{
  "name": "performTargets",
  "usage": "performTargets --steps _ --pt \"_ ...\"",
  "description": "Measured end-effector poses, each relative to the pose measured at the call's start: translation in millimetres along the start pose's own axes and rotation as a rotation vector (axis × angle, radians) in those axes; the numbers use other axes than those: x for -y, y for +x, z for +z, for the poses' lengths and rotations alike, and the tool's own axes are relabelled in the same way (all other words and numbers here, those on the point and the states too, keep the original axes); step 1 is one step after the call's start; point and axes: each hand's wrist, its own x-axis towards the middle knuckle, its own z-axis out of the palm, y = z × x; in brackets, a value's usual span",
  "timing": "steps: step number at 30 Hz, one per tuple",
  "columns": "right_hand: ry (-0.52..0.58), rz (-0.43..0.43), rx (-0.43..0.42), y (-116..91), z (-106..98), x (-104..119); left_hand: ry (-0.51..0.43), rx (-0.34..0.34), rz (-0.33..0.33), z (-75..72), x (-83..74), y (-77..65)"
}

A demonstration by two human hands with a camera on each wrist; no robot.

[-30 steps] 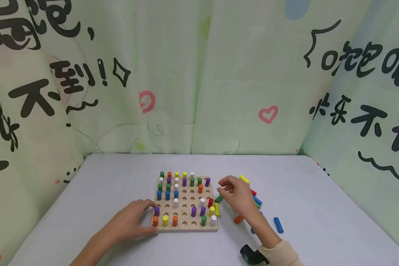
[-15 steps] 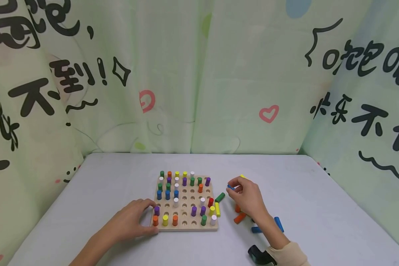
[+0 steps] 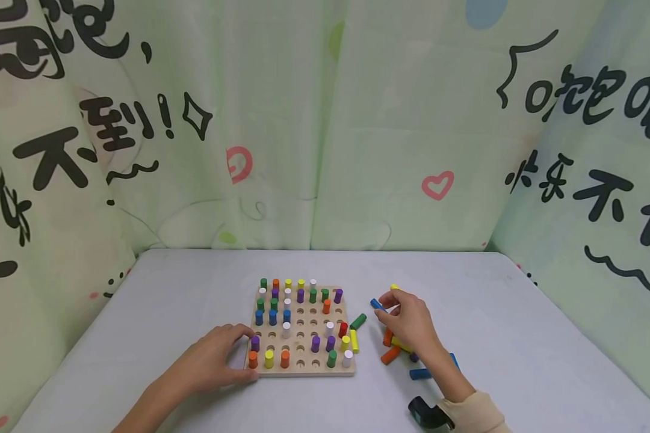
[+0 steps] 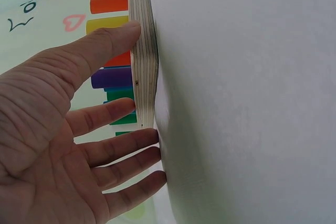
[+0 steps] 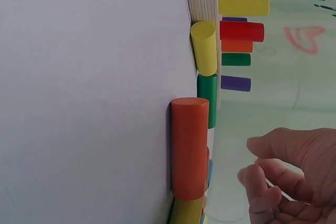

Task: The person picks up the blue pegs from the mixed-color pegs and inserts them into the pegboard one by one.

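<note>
A wooden pegboard (image 3: pixel 303 374) with rows of holes lies on the table, many filled with upright coloured pegs. My left hand (image 3: pixel 211 359) touches its near left corner, thumb on the front edge and index finger on the left side. In the left wrist view, the fingers are fairly straight along the board's edge. My right hand (image 3: pixel 408 319) hovers over loose pegs right of the board. A blue peg (image 3: pixel 377 305) lies by its fingertips. The right wrist view shows nothing between thumb and loosely bent fingers, with an orange peg (image 5: pixel 190 148) beside the hand.
A green peg (image 3: pixel 359 321) and a yellow peg (image 3: pixel 354 341) lie against the board's right side. More loose pegs, including an orange peg (image 3: pixel 390 355) and a blue peg (image 3: pixel 419 374), lie near the right forearm. A printed curtain (image 3: pixel 379 120) stands behind the table.
My right hand has moved right, away from the board, uncovering the green peg and then more of the blue peg at its fingertips. The left hand stays at the board's corner.
</note>
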Motion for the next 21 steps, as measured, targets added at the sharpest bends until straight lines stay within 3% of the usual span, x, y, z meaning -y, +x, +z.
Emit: performTargets --steps 21 --pt "-0.037 0.069 0.032 8.7 5.2 -7.6 -0.004 -0.002 0.003 0.7 0.9 0.0"
